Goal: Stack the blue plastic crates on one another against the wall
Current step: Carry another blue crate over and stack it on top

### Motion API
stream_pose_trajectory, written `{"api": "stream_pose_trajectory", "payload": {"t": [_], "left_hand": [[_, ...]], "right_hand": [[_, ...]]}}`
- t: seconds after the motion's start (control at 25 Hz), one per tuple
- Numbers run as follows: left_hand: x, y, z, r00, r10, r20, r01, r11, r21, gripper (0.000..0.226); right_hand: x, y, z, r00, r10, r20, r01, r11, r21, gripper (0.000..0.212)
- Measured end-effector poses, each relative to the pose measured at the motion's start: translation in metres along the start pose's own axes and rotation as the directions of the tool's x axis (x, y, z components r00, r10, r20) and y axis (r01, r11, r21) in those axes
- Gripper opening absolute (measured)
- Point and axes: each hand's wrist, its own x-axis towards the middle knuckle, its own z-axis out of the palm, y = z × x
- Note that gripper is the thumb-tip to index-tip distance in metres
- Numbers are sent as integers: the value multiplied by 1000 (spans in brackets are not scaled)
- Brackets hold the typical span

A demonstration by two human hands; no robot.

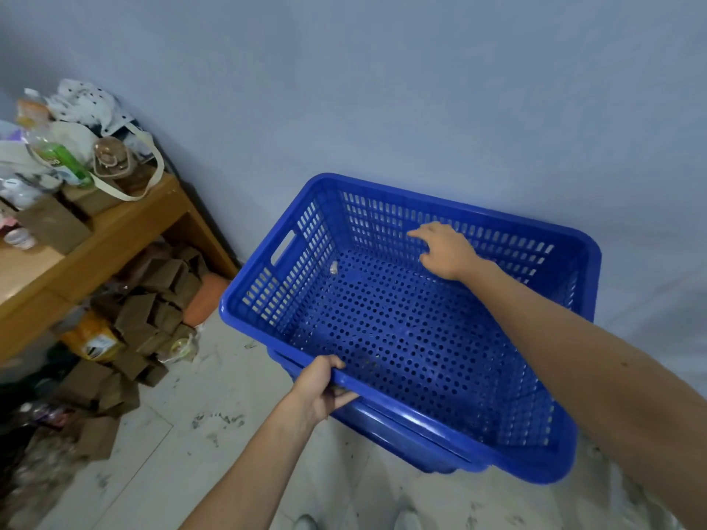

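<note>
Hands [319, 388] [443, 250] hold top blue crate [382, 338], nested on another [401, 434].

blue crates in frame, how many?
2. The top crate is held at its near rim by the left hand; the lower crate sits nested beneath it, mostly hidden. More could be underneath.

Glossy perforated plastic crate [401, 338] (blue), matt painted wall [421, 89], smooth wooden table [126, 231].
</note>
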Motion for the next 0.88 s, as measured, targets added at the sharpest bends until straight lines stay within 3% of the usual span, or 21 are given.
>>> {"api": "stream_pose_trajectory", "payload": {"t": [0.24, 0.4, 0.56, 0.72, 0.8, 0.88], "left_hand": [[-7, 10, -11, 984, -43, 175, 11, 984, 180, 27], [-15, 19, -25, 947, -129, 293, 40, 955, 293, 38], [-11, 27, -34, 925, -136, 355, -29, 906, 422, 55], [-15, 31, -42, 918, -75, 390, -185, 788, 587, 68], [-23, 36, -46, 917, -43, 397, -279, 645, 712, 72], [-29, 44, -49, 910, -29, 413, -364, 419, 832, 71]], "right_hand": [[-66, -46, 24, 951, 63, 302, -122, 976, 179, 40], [-135, -96, 46, 880, 96, 465, -231, 942, 244, 48], [-175, -127, 77, 900, 174, 399, -293, 920, 260, 52], [-198, -141, 108, 930, 307, 203, -306, 951, -36, 28], [-204, -139, 113, 926, 356, 124, -348, 934, -83, 14], [-207, -136, 111, 919, 384, 90, -380, 923, -63, 12]]}}
